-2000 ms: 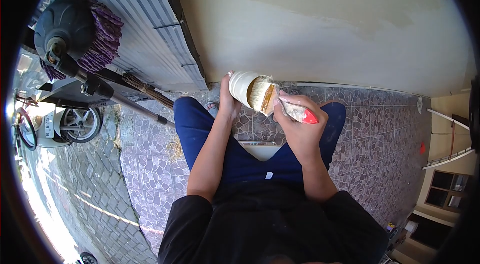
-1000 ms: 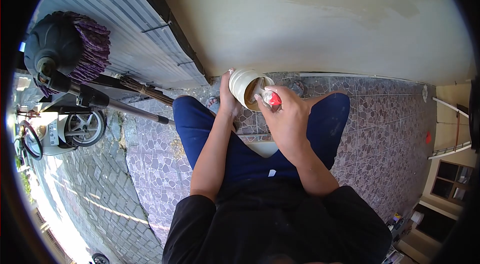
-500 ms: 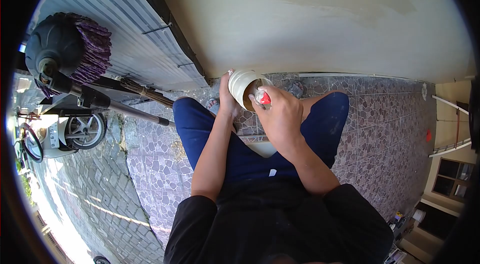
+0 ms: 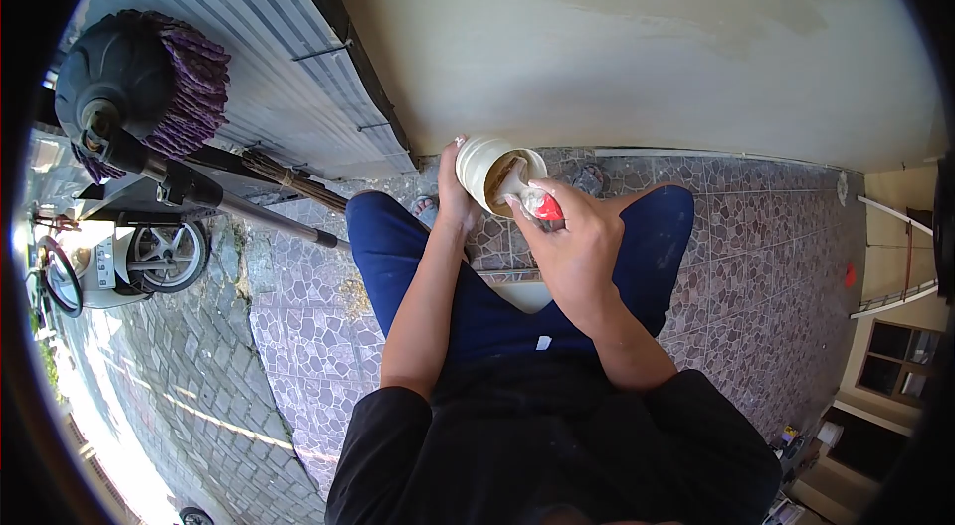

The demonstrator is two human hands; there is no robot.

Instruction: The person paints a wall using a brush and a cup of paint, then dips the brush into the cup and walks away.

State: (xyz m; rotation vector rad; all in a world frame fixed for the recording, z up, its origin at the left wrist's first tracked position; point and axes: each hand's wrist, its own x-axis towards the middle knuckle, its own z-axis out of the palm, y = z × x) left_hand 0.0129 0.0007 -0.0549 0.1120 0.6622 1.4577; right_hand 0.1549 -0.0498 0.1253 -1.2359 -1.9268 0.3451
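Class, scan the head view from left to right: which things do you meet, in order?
White scooter → purple mop head → grey corrugated shutter → cream paint container → red-handled paintbrush → window frame.

No legible text, labels or nos. anywhere; scooter plate [image 4: 103, 264] too small to read.
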